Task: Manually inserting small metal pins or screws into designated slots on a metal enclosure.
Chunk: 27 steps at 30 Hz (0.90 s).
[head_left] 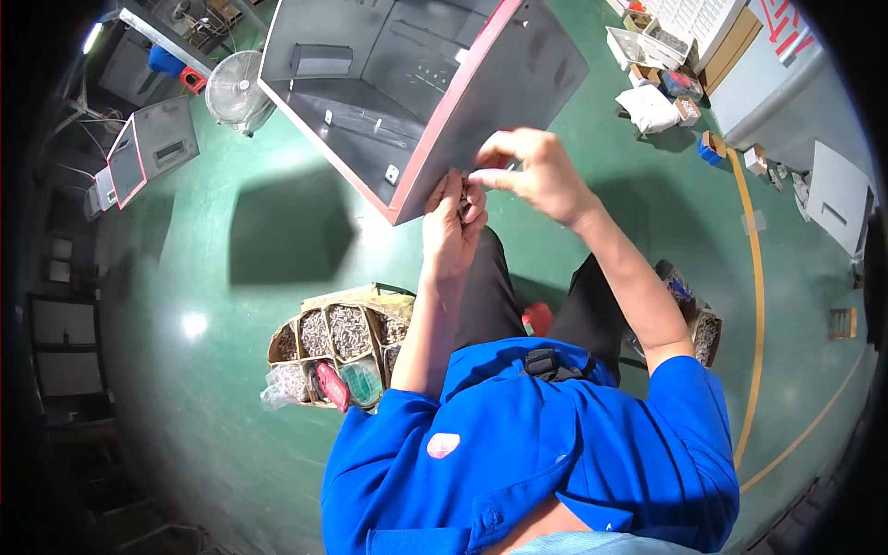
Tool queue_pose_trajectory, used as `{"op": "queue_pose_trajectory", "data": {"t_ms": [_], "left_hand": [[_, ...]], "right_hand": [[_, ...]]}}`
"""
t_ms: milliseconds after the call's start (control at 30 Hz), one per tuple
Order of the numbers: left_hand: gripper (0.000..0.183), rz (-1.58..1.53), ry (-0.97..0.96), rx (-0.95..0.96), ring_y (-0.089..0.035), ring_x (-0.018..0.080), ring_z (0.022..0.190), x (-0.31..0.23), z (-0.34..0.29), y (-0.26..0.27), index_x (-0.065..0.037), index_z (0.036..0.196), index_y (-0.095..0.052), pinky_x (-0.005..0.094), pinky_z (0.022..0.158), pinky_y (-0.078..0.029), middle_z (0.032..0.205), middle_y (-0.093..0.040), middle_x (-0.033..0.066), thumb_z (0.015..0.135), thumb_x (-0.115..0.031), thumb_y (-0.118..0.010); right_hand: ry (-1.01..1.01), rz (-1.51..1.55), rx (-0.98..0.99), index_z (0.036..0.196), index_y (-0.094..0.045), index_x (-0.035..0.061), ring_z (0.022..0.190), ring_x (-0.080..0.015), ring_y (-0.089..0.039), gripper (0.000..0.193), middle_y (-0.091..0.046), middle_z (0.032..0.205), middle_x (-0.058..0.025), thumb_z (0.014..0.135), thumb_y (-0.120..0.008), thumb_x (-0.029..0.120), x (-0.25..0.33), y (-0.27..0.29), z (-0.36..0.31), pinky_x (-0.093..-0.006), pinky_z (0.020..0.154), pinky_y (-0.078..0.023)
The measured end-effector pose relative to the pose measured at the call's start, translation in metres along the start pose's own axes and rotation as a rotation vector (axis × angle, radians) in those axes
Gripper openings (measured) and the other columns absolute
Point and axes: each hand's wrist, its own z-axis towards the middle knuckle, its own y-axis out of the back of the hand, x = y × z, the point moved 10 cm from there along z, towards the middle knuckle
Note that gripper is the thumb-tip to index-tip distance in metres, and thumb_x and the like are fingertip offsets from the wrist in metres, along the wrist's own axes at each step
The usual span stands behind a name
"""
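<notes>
A large grey metal cabinet (370,102) with red edges and an open front is in front of me, tilted, its near corner just by my hands. Close to the outer side of that corner, my left hand (450,222) is closed around several small metal fasteners (464,199), partly hidden by the fingers. My right hand (536,171) meets the left at its fingertips, thumb and forefinger bent together beside the cabinet's side panel (490,92). What lies between those right fingers is too small to make out. Small white fittings (392,174) sit inside the cabinet.
A divided box (319,305) of small metal parts stands at my left knee, with a red tool (332,387) in it. Another parts box (707,338) is by my right leg. A fan (235,90) stands far left. Cartons and bags (649,109) lie far right, beside a yellow floor line (754,250).
</notes>
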Motion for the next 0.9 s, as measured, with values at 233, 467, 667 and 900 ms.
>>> {"op": "queue_pose_trajectory", "data": {"t_ms": [233, 467, 667, 900], "left_hand": [[0.022, 0.177, -0.108, -0.03, -0.032, 0.004, 0.048, -0.009, -0.005, -0.005, -0.006, 0.086, -0.053, 0.02, 0.042, -0.023, 0.06, -0.042, -0.0026, 0.097, -0.023, -0.045], [0.026, 0.193, -0.114, -0.001, -0.033, 0.0043, 0.049, -0.005, -0.012, -0.008, -0.003, 0.094, -0.056, 0.019, 0.042, -0.025, 0.065, -0.045, 0.0002, 0.097, -0.026, -0.044], [0.025, 0.008, 0.03, -0.058, -0.032, 0.0047, 0.049, 0.023, -0.015, 0.012, -0.002, 0.098, -0.057, 0.0191, 0.042, -0.023, 0.065, -0.045, -0.0012, 0.096, -0.024, -0.044], [0.023, -0.126, -0.038, -0.098, -0.032, 0.0059, 0.049, 0.017, -0.018, 0.01, -0.002, 0.099, -0.058, 0.0203, 0.041, -0.022, 0.065, -0.046, -0.0001, 0.096, -0.021, -0.044]], "right_hand": [[0.125, -0.094, 0.061, 0.076, -0.061, 0.0003, 0.072, -0.0278, -0.058, 0.012, -0.06, 0.074, -0.011, 0.068, -0.065, 0.007, 0.009, -0.016, -0.001, -0.037, 0.067, -0.047], [0.128, -0.072, -0.048, 0.082, -0.063, -0.0007, 0.073, -0.0258, -0.062, 0.014, -0.062, 0.077, -0.0111, 0.068, -0.065, -0.003, 0.016, -0.002, -0.003, -0.0335, 0.065, -0.049], [0.159, -0.04, -0.243, 0.084, -0.065, -0.0008, 0.072, -0.0122, -0.061, 0.011, -0.065, 0.078, -0.0056, 0.072, -0.066, -0.003, 0.05, 0.052, 0.013, -0.0245, 0.068, -0.048], [0.186, 0.079, -0.66, 0.085, -0.066, 0.0001, 0.074, -0.009, -0.061, 0.01, -0.066, 0.079, -0.0033, 0.076, -0.07, 0.002, 0.02, 0.138, 0.035, -0.0219, 0.07, -0.048]]}}
